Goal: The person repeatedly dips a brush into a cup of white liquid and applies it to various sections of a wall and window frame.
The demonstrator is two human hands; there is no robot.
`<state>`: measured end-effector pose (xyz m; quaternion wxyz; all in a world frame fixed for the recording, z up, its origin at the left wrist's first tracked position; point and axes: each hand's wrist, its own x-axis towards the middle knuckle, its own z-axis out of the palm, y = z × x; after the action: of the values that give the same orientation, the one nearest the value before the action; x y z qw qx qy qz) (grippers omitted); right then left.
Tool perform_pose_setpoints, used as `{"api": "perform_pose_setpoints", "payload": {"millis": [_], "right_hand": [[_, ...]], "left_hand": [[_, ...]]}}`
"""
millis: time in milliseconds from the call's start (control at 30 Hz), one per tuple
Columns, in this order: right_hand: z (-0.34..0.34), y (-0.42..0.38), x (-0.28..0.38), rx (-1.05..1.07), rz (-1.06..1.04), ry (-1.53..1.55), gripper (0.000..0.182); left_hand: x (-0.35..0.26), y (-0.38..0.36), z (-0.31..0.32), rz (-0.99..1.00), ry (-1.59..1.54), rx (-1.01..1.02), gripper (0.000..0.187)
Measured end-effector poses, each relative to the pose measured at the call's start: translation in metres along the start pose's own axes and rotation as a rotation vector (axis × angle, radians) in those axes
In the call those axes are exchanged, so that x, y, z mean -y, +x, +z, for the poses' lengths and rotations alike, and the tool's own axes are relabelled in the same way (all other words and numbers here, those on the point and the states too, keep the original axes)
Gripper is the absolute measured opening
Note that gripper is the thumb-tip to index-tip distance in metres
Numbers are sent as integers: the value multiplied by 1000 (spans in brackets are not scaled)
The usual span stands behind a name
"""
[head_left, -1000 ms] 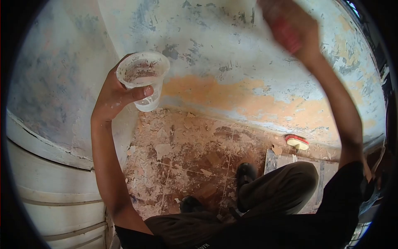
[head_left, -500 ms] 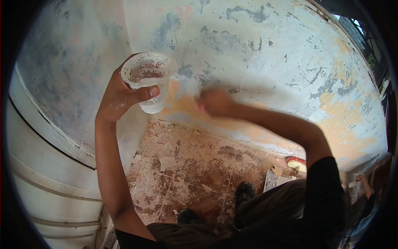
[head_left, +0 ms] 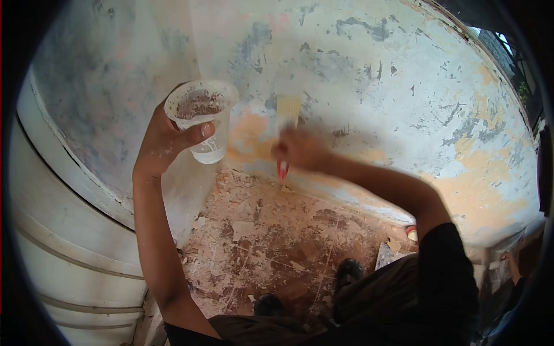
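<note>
My left hand (head_left: 161, 143) is wrapped round a clear plastic cup (head_left: 218, 131), thumb across its front. Clear liquid shows inside the cup, and whitish flecks cling below its rim. To the right, my right hand (head_left: 303, 150), slightly blurred, grips a paintbrush (head_left: 288, 107). The pale yellowish bristles point up and overlap the wall (head_left: 358, 75), while the red handle end sticks out below my fist. Grey, white and orange patches mottle the wall's scraped surface.
Paint flakes and dust litter the brown floor (head_left: 277, 248) below, where my shoes (head_left: 349, 270) stand. A whitish ridged panel (head_left: 75, 254) runs along the left. Near my right leg lie a flat grey piece (head_left: 388, 256) and a red-edged object (head_left: 411, 233).
My right hand has turned so the brush's bristles now show pointing up, with the red handle below. The cup sits slightly lower in view, and the view has shifted a little.
</note>
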<state>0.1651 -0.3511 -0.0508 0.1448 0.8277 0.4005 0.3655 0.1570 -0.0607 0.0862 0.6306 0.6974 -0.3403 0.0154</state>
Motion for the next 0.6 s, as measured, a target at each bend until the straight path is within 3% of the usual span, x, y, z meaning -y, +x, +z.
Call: {"api": "perform_pose_setpoints", "payload": {"millis": [133, 233, 300, 367, 400, 467, 600], "right_hand": [[100, -44, 91, 111, 46, 247, 13], [97, -32, 95, 231, 174, 529, 16], [56, -16, 69, 257, 279, 576, 18], [17, 0, 5, 65, 155, 331, 18], [-25, 17, -28, 118, 452, 483, 15], [-89, 41, -92, -242, 512, 474, 16], [-225, 82, -150, -312, 355, 224, 9]], "left_hand": [[-2, -5, -7, 18, -58, 4, 66], [-2, -3, -8, 31, -52, 57, 70], [3, 0, -9, 29, -60, 68, 72], [13, 4, -14, 13, -66, 59, 74], [16, 7, -16, 24, -64, 71, 74], [23, 9, -16, 36, -83, 90, 73], [34, 14, -14, 27, -163, 93, 74]]}}
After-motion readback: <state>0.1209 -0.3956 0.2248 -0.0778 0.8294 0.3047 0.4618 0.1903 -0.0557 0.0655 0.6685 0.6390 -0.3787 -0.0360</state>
